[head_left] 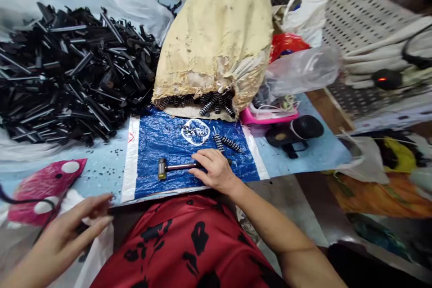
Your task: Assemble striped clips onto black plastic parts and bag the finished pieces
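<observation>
My right hand is closed round the dark handle of a small mallet, whose head points left and lies over a blue plastic sheet. Just beyond that hand, two black-and-white checkered pieces lie on the sheet. More such pieces show in the mouth of a cream sack. At the lower left, my left hand is off the table's front edge, fingers apart and slightly blurred, with nothing seen in it. White plastic hangs beside it.
A large heap of black parts covers the back left. A pink pouch lies at the front left. To the right are a pink basket, a clear plastic bottle and a black cylindrical device.
</observation>
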`<state>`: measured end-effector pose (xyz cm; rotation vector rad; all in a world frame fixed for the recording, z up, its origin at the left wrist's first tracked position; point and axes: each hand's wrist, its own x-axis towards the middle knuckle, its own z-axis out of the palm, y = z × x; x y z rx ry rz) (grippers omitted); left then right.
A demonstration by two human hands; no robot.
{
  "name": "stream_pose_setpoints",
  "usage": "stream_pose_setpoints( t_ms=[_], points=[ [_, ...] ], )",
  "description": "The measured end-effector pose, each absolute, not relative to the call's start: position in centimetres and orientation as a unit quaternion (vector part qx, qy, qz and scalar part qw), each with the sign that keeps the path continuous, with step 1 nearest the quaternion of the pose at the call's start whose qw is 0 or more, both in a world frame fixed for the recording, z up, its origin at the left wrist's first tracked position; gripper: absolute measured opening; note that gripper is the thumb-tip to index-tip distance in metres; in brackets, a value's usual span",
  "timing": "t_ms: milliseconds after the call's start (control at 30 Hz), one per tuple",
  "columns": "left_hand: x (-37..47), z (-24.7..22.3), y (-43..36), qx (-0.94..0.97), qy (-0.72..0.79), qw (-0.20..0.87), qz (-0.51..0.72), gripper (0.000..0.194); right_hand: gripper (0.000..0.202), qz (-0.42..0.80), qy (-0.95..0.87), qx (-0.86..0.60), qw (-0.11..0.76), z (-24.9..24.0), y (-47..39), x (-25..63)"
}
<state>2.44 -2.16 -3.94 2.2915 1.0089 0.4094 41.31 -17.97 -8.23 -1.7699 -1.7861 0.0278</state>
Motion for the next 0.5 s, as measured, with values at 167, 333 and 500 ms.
stream_pose_setpoints(
  t_ms=[167,333,500],
  points=[
    [9.4,-6.6,-5.1,0.837,0.363,0.316,0.262,0.02,0.034,-0.159,-0.574,-0.713,0.371,-5.5,-24.6,47.3],
    [10.7,-7.7,-3.8,0.875,0.284,0.297,0.256,0.028,0.061,-0.262,-0.203,-0.852,0.405,-5.4,-33.0,56.0],
    [16.0,-5.7,-3.6,0.908,0.22,0.223,0.278,0.016,0.071,-0.02,-0.083,-0.826,0.557,-8.1,-33.6,61.3]
  ],
)
